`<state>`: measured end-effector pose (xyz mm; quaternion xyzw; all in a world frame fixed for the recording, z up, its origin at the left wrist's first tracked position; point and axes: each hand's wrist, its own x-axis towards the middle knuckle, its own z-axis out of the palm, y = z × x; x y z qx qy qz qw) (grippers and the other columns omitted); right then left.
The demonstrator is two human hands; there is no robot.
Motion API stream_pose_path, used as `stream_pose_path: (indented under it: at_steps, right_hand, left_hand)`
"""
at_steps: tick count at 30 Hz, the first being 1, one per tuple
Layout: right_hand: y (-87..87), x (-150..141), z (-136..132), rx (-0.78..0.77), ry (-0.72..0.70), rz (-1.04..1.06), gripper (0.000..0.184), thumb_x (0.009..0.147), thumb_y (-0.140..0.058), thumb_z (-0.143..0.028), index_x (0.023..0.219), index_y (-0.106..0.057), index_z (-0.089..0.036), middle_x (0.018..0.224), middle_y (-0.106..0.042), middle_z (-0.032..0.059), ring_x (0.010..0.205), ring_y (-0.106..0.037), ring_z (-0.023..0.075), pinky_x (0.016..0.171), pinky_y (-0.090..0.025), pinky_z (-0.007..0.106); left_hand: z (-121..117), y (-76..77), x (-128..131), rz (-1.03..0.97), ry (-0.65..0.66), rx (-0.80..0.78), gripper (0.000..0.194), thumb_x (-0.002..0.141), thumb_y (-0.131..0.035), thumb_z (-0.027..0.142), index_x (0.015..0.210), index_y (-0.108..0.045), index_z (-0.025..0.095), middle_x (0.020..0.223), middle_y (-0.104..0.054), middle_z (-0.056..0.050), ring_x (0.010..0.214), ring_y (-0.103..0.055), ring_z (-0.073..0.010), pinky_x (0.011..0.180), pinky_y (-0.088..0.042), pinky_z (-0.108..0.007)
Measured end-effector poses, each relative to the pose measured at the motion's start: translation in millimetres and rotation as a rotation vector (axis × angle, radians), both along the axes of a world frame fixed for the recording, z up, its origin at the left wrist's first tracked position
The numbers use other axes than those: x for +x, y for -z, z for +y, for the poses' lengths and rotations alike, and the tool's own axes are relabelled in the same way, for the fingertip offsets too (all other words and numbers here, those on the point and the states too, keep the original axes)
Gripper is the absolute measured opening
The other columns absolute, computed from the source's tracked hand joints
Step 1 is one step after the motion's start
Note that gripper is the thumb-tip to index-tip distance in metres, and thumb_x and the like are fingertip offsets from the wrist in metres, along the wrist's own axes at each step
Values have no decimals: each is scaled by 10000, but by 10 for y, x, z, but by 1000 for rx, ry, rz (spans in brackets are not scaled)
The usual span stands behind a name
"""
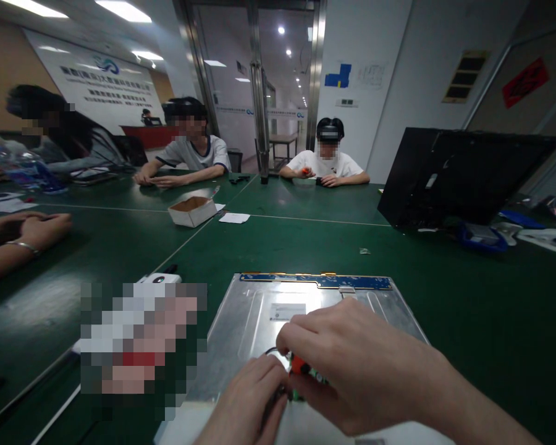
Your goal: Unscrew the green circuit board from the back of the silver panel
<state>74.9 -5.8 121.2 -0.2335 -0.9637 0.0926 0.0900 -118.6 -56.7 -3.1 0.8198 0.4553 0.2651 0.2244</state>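
A silver metal panel [259,315], the back of a flat screen, lies on the green table in front of me, with a blue circuit strip [315,281] along its far edge. Both my hands meet over its near part. My right hand [352,364] is curled, its fingers pinching a small orange and green object [303,369]. My left hand [250,402] is closed too, gripping the same small object and a thin dark wire from below.
A black monitor shell [463,176] stands at the right, with blue and white items [528,232] beyond it. An open cardboard box [192,210] and paper slip [234,217] lie mid-table. A blurred patch [139,343] sits to my left. Other people sit around the far table edge.
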Motion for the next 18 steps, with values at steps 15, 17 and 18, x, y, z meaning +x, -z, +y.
stream_pose_path:
  at_steps: [15,17,18]
  right_hand:
    - [-6,0,-8,26,-10,-13,94,805,-555,-213,868,-490,-188,806,-613,-7,590,-460,112,459,-244,275]
    - [9,-3,-3,36,-2,-13,65,835,-544,-213,866,-492,-191,789,-621,-12,589,-469,110,463,-231,278]
    - [20,-5,2,43,5,-9,65,853,-547,-231,866,-494,-195,775,-624,-15,590,-477,110,466,-219,282]
  left_hand:
    - [4,-38,9,3,4,21,200,850,-461,116,929,-620,208,961,-654,-64,889,-624,-217,841,-538,-308]
    - [8,-34,5,-15,8,32,237,857,-463,115,1002,-621,215,1017,-656,-69,925,-628,-219,845,-541,-302]
    - [10,-27,1,-21,10,36,252,865,-464,119,1040,-616,218,1042,-655,-73,940,-629,-220,853,-540,-302]
